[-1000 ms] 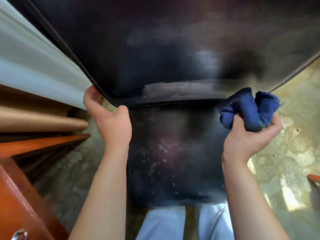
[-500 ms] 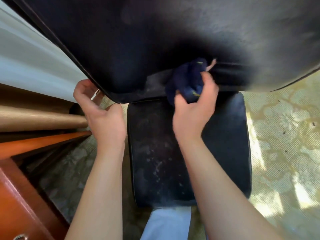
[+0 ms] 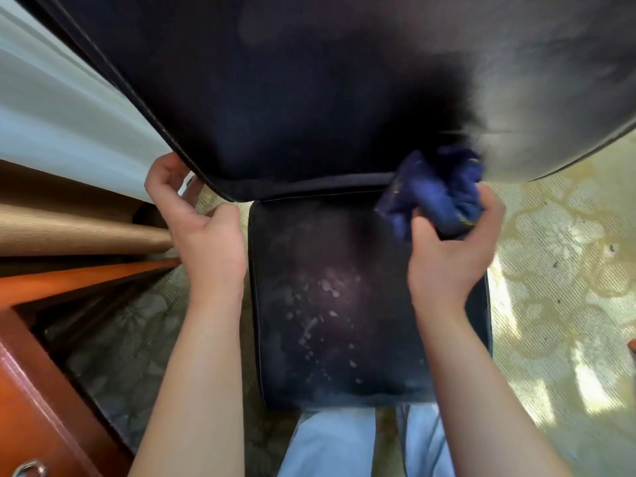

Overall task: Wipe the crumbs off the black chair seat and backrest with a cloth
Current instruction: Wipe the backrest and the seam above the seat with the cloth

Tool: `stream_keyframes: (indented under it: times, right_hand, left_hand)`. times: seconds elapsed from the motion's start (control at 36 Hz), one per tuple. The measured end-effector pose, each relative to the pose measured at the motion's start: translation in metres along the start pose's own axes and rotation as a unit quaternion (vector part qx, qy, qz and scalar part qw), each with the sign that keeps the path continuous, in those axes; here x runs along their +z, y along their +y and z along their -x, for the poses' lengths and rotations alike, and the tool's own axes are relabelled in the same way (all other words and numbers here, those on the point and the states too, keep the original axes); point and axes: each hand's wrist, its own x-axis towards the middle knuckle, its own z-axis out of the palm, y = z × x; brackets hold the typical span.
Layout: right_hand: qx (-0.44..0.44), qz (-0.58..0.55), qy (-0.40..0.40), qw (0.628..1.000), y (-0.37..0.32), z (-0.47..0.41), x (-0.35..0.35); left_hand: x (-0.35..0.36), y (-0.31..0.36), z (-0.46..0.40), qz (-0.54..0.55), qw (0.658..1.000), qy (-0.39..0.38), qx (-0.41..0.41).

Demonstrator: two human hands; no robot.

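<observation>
The black chair backrest (image 3: 309, 98) fills the top of the view, tilted toward me. Below it lies the black seat (image 3: 327, 304), speckled with pale crumbs (image 3: 327, 287) around its middle. My right hand (image 3: 447, 256) is closed around a bunched dark blue cloth (image 3: 437, 194), pressed at the lower right part of the backrest, just above the seat's back right corner. My left hand (image 3: 199, 228) grips the lower left edge of the backrest, fingers curled behind it.
A white curtain (image 3: 51, 108) and a tan roll (image 3: 69, 232) lie at the left. Orange wooden furniture (image 3: 41, 401) with a metal handle stands at the lower left. Patterned carpet (image 3: 557, 287) spreads to the right. My pale trouser legs (image 3: 330, 442) are at the seat's front edge.
My right hand swept the cloth from the right to the middle of the backrest's lower edge, then back to the right. My left hand kept its hold on the backrest edge.
</observation>
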Motion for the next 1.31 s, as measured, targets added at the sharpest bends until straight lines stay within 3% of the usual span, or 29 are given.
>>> stream_keyframes:
  times: [0.11, 0.19, 0.39, 0.53, 0.58, 0.67, 0.86, 0.97, 1.19, 1.31]
  right_hand:
    - [0.001, -0.03, 0.092, 0.995, 0.001, -0.026, -0.009]
    - [-0.042, -0.046, 0.11, 0.992, -0.01, -0.039, 0.0]
    - [-0.086, -0.019, 0.005, 0.996, -0.03, -0.02, 0.044]
    - [-0.1, -0.016, -0.163, 0.981, -0.044, 0.028, 0.072]
    - [-0.094, -0.021, -0.195, 0.976, -0.041, 0.038, 0.071]
    - [-0.07, -0.031, -0.163, 0.984, -0.027, 0.037, 0.055]
    - [0.089, 0.017, 0.041, 0.995, 0.036, -0.005, -0.008]
    - [0.103, -0.006, 0.114, 0.988, 0.048, -0.031, -0.013]
    - [0.066, 0.008, 0.062, 0.996, 0.046, -0.03, 0.035]
    - [0.036, 0.006, -0.003, 0.999, 0.04, -0.008, 0.064]
  left_hand:
    - [0.001, -0.002, 0.0, -0.002, 1.0, 0.001, 0.003]
    - [0.001, -0.002, -0.001, -0.007, 1.0, -0.003, 0.01]
    - [-0.002, -0.004, -0.006, -0.018, 0.999, -0.014, 0.032]
    - [-0.005, -0.007, -0.008, -0.014, 0.999, -0.01, 0.037]
    - [-0.008, -0.008, -0.009, -0.019, 0.999, -0.004, 0.042]
    - [-0.007, -0.014, -0.007, -0.036, 0.998, 0.003, 0.048]
    - [0.006, -0.044, -0.001, -0.028, 0.999, 0.016, -0.024]
    - [0.015, -0.051, -0.002, -0.012, 0.999, 0.035, -0.01]
    - [0.017, -0.061, -0.011, -0.027, 0.998, 0.048, 0.022]
    - [0.015, -0.06, -0.012, -0.031, 0.998, 0.039, 0.026]
